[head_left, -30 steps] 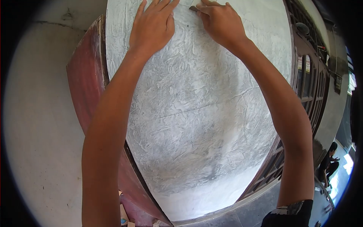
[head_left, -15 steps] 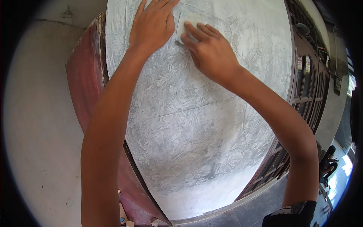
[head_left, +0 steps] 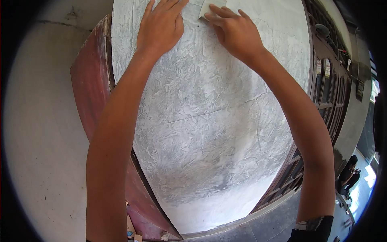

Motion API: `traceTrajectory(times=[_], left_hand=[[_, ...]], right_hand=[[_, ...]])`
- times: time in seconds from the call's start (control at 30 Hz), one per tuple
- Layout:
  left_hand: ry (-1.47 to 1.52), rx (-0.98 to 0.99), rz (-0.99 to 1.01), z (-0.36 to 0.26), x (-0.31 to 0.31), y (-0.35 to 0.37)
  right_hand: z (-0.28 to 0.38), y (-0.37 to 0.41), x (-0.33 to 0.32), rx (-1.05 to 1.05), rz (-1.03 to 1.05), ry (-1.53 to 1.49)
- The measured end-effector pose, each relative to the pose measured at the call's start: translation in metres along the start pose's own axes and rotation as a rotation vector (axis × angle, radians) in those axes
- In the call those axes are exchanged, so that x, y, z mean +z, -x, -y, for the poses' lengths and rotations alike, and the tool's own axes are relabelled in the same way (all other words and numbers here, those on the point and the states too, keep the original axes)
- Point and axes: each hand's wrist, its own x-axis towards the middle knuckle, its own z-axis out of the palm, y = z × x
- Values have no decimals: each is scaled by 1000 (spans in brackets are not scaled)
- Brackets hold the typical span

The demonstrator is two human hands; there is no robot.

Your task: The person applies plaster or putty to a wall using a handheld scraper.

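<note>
A rough, grey-white plastered wall (head_left: 201, 121) fills the middle of the head view, with trowel-like ridges and a thin crack across it. My left hand (head_left: 161, 30) lies flat on its upper left part, fingers stretched upward and partly cut off by the top edge. Close by on the right, my right hand (head_left: 240, 36) presses a pale, thin rectangular sheet of sandpaper (head_left: 206, 11) against the plaster. Its fingers are bent over the sheet and slightly blurred. The sheet's upper part is partly hidden by the fingers and the frame edge.
A dark red wooden panel (head_left: 90, 80) stands along the wall's left side. Brown-framed windows (head_left: 324, 84) run along the right. Below is a grey tiled floor (head_left: 242, 232). A person in dark clothes (head_left: 349, 177) sits at the far right, near small objects on the ground.
My right hand has moved up and to the right with the sandpaper, sliding over the wall. My left hand has stayed nearly in place.
</note>
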Motion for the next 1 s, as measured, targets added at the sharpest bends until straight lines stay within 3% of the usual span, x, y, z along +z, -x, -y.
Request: traceTrajectory(times=[0.03,0.07,0.13,0.2,0.27,0.33,0.37,0.4,0.47,0.53,0.57,0.6,0.67,0.77,0.8,0.87,0.97,1.0], left_hand=[[5,0,-3,0,0,-1],[4,5,1,0,-1,0],[22,3,5,0,-2,0],[15,9,3,0,-2,-1],[3,10,-9,1,-2,-1],[19,-1,-5,1,-1,0],[20,-2,-3,0,-1,2],[25,-6,-4,0,-1,3],[25,0,-9,1,-3,-1],[43,-12,-3,0,-4,0],[49,-15,2,-1,-4,2],[32,-10,-3,-1,-3,1],[12,-8,-28,1,-3,-1],[49,-22,-16,-2,-2,1],[50,-19,-15,-2,-2,1],[49,-16,-15,0,-3,0],[58,-17,-13,-1,-3,1],[52,-19,-11,-1,-2,1]], right_hand=[[-6,-29,-20,362,362,-94],[-26,-35,-7,223,148,-103],[-7,-35,-5,379,350,-102],[35,-8,-18,-20,225,-16],[53,17,-10,-171,59,-26],[14,-6,-11,-55,103,82],[-7,-33,-12,366,376,-104],[-34,-45,5,289,190,-79],[-14,-69,-21,446,499,-16],[16,-35,-20,182,454,19],[33,-5,-16,-75,225,75],[47,17,-14,-169,68,-59],[33,17,-11,-189,25,0],[-27,-39,-10,265,281,-9],[-24,-62,-23,340,454,-1],[-21,-43,-8,227,335,-29],[38,12,-20,-167,136,-26],[50,20,-26,-197,196,36]])
